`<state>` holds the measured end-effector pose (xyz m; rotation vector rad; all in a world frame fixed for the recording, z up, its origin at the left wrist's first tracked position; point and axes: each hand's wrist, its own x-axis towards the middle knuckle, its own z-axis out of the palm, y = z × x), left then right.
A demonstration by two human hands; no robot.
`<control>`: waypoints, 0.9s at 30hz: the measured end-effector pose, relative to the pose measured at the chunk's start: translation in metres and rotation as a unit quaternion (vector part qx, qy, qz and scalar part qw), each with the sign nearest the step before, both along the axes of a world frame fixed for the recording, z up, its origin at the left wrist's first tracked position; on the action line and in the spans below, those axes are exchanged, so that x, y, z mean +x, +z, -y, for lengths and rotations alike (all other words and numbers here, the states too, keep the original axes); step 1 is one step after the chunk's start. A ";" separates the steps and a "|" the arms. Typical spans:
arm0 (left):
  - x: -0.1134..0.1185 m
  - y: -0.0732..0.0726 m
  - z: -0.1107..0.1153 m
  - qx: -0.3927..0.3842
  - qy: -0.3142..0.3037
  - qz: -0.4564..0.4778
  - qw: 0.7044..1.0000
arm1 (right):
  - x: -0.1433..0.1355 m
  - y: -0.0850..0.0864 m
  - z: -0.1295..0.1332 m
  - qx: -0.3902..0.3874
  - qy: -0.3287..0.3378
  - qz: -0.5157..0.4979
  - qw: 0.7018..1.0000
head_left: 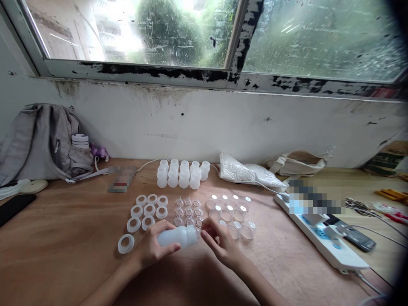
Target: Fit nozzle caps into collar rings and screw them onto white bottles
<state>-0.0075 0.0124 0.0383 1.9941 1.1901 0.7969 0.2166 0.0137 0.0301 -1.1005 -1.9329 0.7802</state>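
Note:
My left hand [155,246] is wrapped round a frosted baby bottle [178,237], which lies tilted on its side with its neck pointing right. A clear nipple [198,232] sticks out at the neck end. The curled fingers of my right hand [219,240] pinch at the nipple's tip; the exact contact is partly hidden. Behind my hands are several clear nipples [188,212] in rows. White screw rings [149,210] stand in rows to the left, with one ring [126,243] apart near my left wrist. Round clear caps [226,215] lie in rows to the right.
Several frosted bottles [184,178] stand grouped at the back. A silvery plastic bag [239,170] and a beige pouch [296,162] lie by the wall. At right are a power strip [344,257] with cables and a phone [360,238]. A grey backpack [41,140] leans at left.

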 end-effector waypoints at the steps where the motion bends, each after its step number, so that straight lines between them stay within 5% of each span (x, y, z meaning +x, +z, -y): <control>1: 0.000 0.000 0.000 0.000 -0.005 -0.002 1.000 | 0.000 0.000 0.000 0.009 0.001 0.001 1.000; 6: 0.001 -0.004 0.000 -0.040 -0.008 0.021 0.999 | 0.002 -0.001 -0.001 0.014 -0.013 -0.021 1.000; 12: 0.007 -0.013 -0.001 -0.211 -0.063 0.187 0.958 | 0.000 0.005 0.004 -0.106 0.099 -0.117 0.982; 19: 0.016 -0.015 0.007 -0.177 -0.030 0.173 0.969 | -0.003 0.001 0.009 -0.080 0.011 -0.103 0.991; 22: 0.023 -0.012 0.015 -0.295 -0.109 0.258 0.914 | -0.009 0.008 0.014 -0.127 0.062 -0.188 0.972; 27: 0.037 -0.012 0.033 -0.526 -0.187 0.378 0.738 | -0.024 0.020 0.019 -0.244 0.144 -0.336 0.898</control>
